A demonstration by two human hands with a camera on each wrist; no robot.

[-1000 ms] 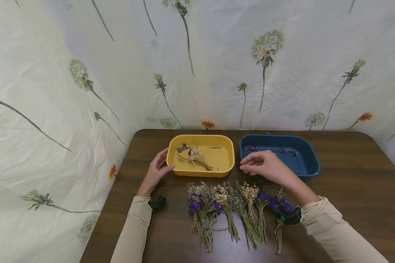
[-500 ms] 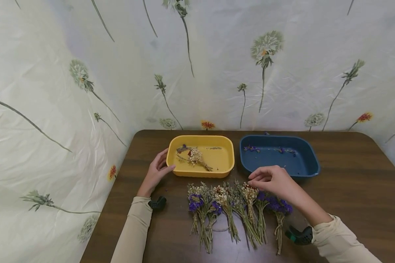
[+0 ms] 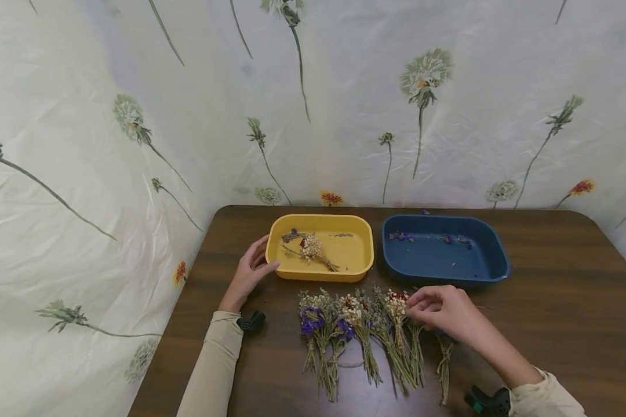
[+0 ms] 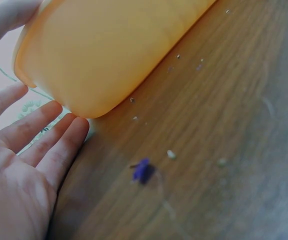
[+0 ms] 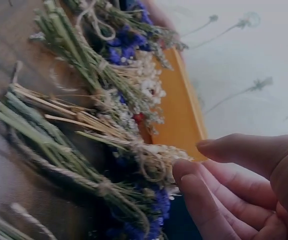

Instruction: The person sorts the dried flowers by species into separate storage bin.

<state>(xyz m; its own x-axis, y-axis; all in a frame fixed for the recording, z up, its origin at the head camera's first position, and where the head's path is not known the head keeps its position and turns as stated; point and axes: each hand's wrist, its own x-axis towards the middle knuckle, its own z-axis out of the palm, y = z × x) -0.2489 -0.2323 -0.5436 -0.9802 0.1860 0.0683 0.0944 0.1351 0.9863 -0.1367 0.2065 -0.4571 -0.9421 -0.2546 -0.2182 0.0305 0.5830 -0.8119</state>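
My left hand (image 3: 246, 275) touches the left end of a yellow tray (image 3: 352, 249), its fingers extended along the outer wall and the thumb by the front rim. In that tray lies a small dried bouquet of cream flowers (image 3: 311, 248). Just in front of the trays, several tied dried-flower bunches (image 3: 366, 336) lie in a row. My right hand (image 3: 443, 313) hovers over the row's right end, fingers loosely bent, nothing between thumb and fingers. Its fingertips are right beside a cream-flowered bunch (image 5: 166, 152). Purple blooms of the rightmost bunch (image 3: 445, 365) are mostly hidden beneath this hand.
A blue tray (image 3: 438, 258) with scattered purple bits stands right of the yellow one. Both sit on a dark wooden table (image 3: 563, 301). Behind hangs a flower-printed sheet (image 3: 344, 116). A fallen purple petal (image 4: 143, 171) and crumbs lie beside the left hand.
My right hand has come back from the blue tray's front left corner, toward me and slightly right, to the bunches. My left hand has stayed at the yellow tray.
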